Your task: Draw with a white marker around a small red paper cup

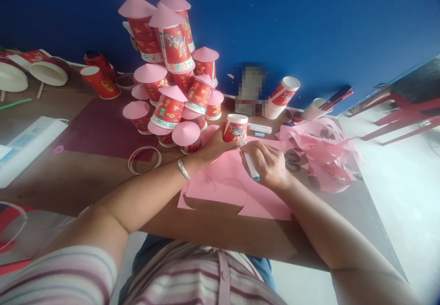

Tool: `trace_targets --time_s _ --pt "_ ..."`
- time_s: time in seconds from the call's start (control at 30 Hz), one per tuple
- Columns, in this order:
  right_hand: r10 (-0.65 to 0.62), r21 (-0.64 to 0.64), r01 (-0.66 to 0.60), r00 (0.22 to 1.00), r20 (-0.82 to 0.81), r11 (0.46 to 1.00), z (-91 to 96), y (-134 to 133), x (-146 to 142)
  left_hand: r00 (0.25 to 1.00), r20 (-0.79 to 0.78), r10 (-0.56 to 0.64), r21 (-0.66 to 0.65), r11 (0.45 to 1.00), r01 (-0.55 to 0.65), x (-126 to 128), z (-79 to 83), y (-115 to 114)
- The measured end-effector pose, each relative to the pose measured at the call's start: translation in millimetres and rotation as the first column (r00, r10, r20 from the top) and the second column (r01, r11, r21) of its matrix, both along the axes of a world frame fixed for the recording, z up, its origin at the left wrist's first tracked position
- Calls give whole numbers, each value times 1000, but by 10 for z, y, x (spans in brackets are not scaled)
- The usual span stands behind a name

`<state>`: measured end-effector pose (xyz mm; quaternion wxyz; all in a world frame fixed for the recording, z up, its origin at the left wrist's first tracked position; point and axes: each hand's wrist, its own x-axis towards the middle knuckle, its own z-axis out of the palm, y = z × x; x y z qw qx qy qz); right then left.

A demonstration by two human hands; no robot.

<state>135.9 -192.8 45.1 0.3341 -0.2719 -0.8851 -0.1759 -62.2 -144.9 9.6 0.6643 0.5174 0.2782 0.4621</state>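
A red printed paper cup (235, 130) with a white rim is gripped at its lower left side by my left hand (213, 150). My right hand (270, 162) is closed round a white marker (252, 166) with a teal end. The marker's upper end is at the cup's lower edge; my fingers partly hide whether it touches. Both hands are above pink paper (220, 190) with curved cut edges. A white marker (259, 128) lies just behind the cup.
Stacked red cups with pink cone tops (172, 106) stand left of my hands. Pink paper scraps (321, 147) and scissors (292, 162) lie to the right. Two nested cups (283, 96) and a pen cup (318, 108) are behind. A white roll ring (144, 160) lies left.
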Motion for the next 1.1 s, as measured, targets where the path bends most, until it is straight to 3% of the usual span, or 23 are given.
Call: trace_targets --time_s 0.33,0.6,1.1 --pt "-14 37 15 1000 -28 999 5 12 -11 1000 7 -8 41 999 7 -4 -50 27" --pt "13 119 -4 998 -68 993 42 8 -35 995 -90 46 87 995 -38 16 -21 -6" --pt "-12 91 14 1000 -24 996 84 1 -31 975 -211 77 121 991 -52 27 -41 -27"
